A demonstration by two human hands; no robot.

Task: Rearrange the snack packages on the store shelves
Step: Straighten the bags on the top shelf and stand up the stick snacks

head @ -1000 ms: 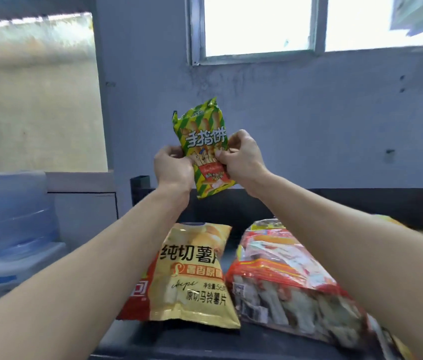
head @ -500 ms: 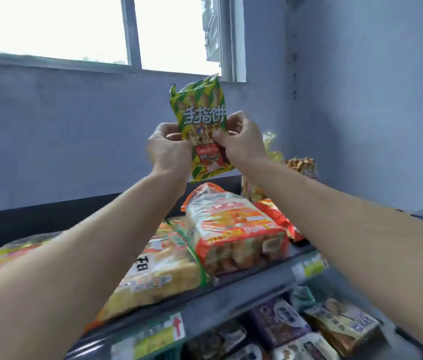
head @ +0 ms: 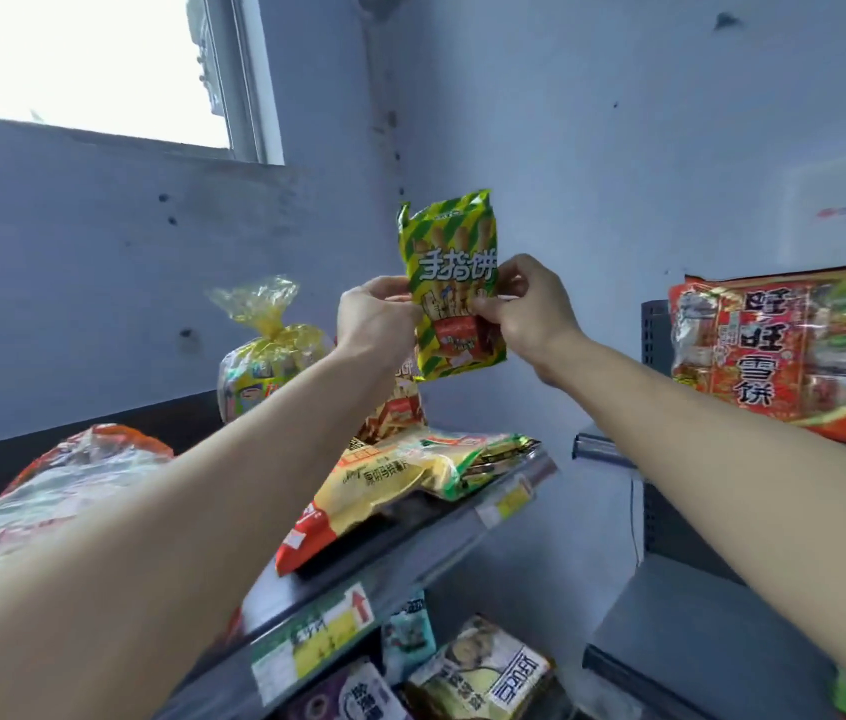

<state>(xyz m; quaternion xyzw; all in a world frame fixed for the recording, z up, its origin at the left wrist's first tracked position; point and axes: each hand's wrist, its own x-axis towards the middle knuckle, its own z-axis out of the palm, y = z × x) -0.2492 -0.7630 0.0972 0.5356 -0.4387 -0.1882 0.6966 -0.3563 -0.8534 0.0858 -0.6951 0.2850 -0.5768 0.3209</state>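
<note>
A small green-and-yellow striped biscuit-stick packet [head: 449,262] is held upright in the air above the right end of the top shelf [head: 410,558]. My left hand [head: 376,317] grips its left edge and my right hand [head: 527,309] pinches its right edge. On the shelf below lie a yellow potato-chip bag [head: 374,485], a green-edged packet [head: 483,459] and a knotted clear bag of snacks [head: 264,356]. A blurred red-and-clear package [head: 57,485] lies at the left.
A second shelf unit at the right carries a large red rice-cracker pack [head: 774,350]. Several small packets [head: 478,672] sit on the lower shelf. The blue wall corner is right behind the held packet; a window [head: 83,59] is at upper left.
The view has swung right along the shelf to its end by the wall corner. Both hands still hold the striped packet the same way, now nearer the right-hand shelf unit.
</note>
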